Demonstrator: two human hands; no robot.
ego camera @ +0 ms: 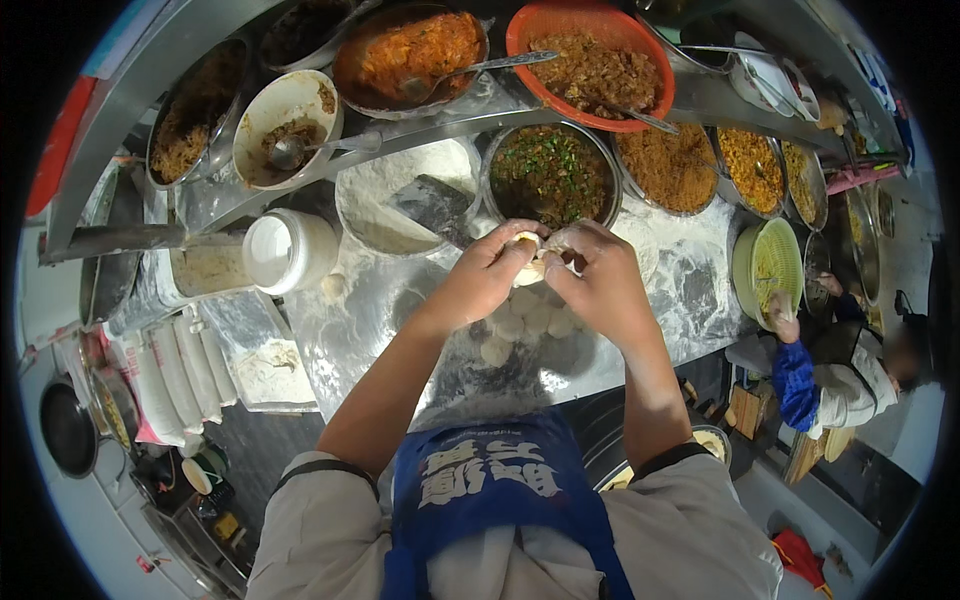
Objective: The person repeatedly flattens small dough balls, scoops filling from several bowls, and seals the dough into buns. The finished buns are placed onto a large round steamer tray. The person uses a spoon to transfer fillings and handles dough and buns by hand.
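Note:
Between my two hands, above the floured steel table, is a small piece of dough (529, 271). My left hand (480, 274) pinches it from the left with thumb and fingers. From the right, my right hand (596, 277) holds its edge with bent fingers. Just beyond my fingertips stands a steel bowl of chopped filling with green bits (551, 172). Under my hands several floured dough pieces (514, 326) lie close together on the table. A large bowl of flour (405, 161) with a dark scraper (431, 204) in it is beyond my left hand.
A white plastic jar (289, 251) stands at left. A steel shelf (300, 176) across the back holds an orange basket (649, 37) and bowls of fillings with spoons. Bowls line the right side, where a co-worker's hand (784, 319) reaches into a green basket (765, 262).

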